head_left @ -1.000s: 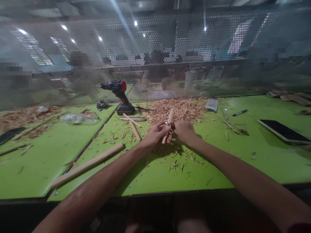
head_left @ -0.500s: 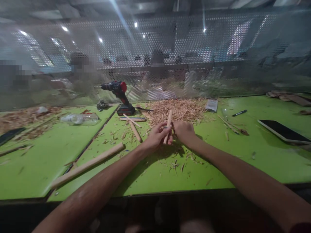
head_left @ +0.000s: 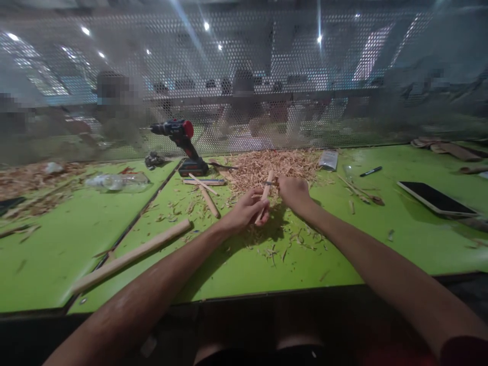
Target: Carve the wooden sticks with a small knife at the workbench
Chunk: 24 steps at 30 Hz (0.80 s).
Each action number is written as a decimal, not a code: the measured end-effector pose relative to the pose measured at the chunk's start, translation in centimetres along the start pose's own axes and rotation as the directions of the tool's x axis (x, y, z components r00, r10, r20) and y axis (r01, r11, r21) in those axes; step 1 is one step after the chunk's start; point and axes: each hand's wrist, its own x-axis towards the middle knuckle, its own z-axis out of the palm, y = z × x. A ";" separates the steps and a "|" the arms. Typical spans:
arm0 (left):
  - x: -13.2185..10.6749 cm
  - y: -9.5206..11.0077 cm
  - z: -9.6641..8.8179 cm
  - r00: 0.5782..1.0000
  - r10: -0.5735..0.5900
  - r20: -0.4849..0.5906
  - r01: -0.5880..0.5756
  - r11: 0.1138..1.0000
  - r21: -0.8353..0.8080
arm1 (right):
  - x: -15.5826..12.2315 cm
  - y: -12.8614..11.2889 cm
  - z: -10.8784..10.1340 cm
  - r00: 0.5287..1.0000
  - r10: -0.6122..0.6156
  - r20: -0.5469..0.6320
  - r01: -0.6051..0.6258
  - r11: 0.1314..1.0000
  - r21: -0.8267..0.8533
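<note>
My left hand [head_left: 249, 209] is closed round the lower part of a pale wooden stick [head_left: 266, 192], which tilts up and away from me. My right hand [head_left: 293, 192] makes a fist on a small knife; most of its handle is hidden in the fingers. The thin knife blade [head_left: 271, 183] lies across the upper part of the stick. Beyond both hands spreads a heap of wood shavings [head_left: 280, 161], and loose curls lie on the green table [head_left: 244, 277] below them.
A cordless drill [head_left: 185, 145] stands behind a few thin sticks [head_left: 209, 201]. At left lie a thick wooden rod [head_left: 133, 255] and a clear plastic bottle [head_left: 118, 182]. To the right are a packet [head_left: 328, 159], a pen [head_left: 371, 171] and a tablet [head_left: 436, 198]. A perforated screen [head_left: 263, 117] borders the back.
My right hand has moved forward and up along the stick, bringing the knife blade into sight near its far end. My left hand still holds the stick. The view has shifted slightly.
</note>
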 end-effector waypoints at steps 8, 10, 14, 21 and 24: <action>0.0 0.2 0.4 0.999 -0.021 0.029 0.024 0.993 -0.119 | 1.6 3.9 -1.3 0.986 0.150 -0.069 -0.151 0.988 -0.011; 0.1 0.5 0.4 1.000 -0.022 -0.016 0.019 0.984 -0.177 | 1.2 3.3 -1.4 0.987 0.131 -0.091 -0.132 0.991 -0.009; 0.2 1.0 0.2 0.999 -0.035 -0.040 0.025 0.971 -0.238 | -0.3 0.1 -0.9 0.998 0.031 -0.051 -0.033 0.999 -0.034; 0.3 0.3 0.4 0.999 0.004 -0.038 -0.014 0.965 -0.263 | -1.9 -2.3 -0.3 0.996 -0.068 0.061 0.077 0.986 -0.150; 0.4 0.3 0.6 0.998 -0.018 -0.061 0.003 0.970 -0.244 | -1.8 -2.0 -0.4 0.997 -0.050 0.051 0.059 0.981 -0.185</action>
